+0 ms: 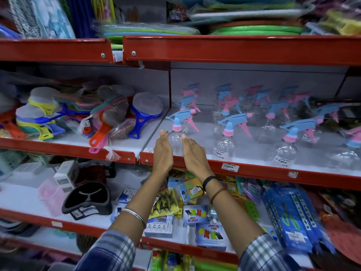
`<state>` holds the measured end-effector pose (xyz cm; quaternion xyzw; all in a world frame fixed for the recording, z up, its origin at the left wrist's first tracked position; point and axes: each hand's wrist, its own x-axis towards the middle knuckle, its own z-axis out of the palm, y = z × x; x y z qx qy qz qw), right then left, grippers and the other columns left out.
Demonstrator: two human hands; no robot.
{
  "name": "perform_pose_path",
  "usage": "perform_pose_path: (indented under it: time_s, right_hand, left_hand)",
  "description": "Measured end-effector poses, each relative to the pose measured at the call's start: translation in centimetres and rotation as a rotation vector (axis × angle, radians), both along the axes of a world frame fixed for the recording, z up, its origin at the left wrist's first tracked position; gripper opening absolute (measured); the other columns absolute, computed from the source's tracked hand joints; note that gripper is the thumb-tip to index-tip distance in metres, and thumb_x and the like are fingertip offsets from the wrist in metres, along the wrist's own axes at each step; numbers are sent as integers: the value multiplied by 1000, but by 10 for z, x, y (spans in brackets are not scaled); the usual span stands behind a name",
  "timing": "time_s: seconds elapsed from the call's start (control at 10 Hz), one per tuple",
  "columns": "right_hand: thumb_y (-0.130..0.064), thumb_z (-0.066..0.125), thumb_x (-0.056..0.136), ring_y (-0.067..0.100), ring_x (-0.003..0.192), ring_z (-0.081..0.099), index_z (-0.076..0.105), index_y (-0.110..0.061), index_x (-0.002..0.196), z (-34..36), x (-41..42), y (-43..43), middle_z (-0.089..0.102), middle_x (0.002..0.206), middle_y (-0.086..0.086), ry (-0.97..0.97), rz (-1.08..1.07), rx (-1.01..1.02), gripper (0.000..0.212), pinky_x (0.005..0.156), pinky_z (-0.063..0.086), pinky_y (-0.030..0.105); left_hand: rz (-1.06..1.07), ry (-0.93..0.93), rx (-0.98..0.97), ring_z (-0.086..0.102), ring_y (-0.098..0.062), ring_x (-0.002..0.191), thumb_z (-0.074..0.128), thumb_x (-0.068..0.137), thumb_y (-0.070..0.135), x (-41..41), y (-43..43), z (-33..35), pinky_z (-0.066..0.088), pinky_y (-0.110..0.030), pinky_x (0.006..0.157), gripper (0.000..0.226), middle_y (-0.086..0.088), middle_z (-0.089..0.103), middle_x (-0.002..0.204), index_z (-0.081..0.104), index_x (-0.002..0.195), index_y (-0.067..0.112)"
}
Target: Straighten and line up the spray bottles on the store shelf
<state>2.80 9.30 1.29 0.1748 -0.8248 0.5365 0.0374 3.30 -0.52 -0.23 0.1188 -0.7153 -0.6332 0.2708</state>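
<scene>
1. Two bare hands reach up to the middle shelf (254,170), which has a red front edge.
2. The left hand (163,151) and the right hand (193,153) are flat and open, with the fingers straight. They stand on the two sides of one clear spray bottle (176,132).
3. That bottle is at the front left of the white shelf floor. It stands up straight, and it has a blue trigger top and a pink collar.
4. The hands are very near the bottle, but I cannot tell if they touch it. They are not closed on it.
5. In the front row I count three full bottles with blue tops: the one between the hands, a second bottle (224,142) and a third bottle (286,151). A fourth one (351,151) is cut off at the right edge.
6. Behind them are more spray bottles in about four lines going back. Some have blue tops and some have pink tops. They are blurry, so I cannot count them all.
7. The left wrist has one silver bangle (134,216). The right wrist has two bands, one dark band (209,180) and one brown band (217,194).
8. Both sleeves are checked blue and white.
9. One white price tag (230,167) sticks on the red edge.
</scene>
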Motion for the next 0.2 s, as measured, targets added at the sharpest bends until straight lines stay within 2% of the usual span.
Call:
perform_pose_path:
  time_s: [0.1, 0.2]
  right_hand:
    - [-55, 28, 94, 8, 69, 47, 43, -27, 79, 6, 20, 20, 49, 71, -12, 140, -50, -23, 36, 54, 32, 10]
    - [-43, 37, 97, -3, 58, 46, 45, -34, 74, 24, 42, 52, 40, 62, -19, 303, -65, -168, 26, 55, 34, 6]
  left_hand:
    - [156, 203, -26, 43, -15, 130, 17, 94, 53, 12, 9, -5, 32, -35, 111, 62, -5, 48, 141, 45, 135, 16]
    - [228, 498, -98, 49, -11, 123, 22, 96, 41, 26, 20, 1, 40, -35, 105, 50, 0, 55, 130, 50, 127, 14]
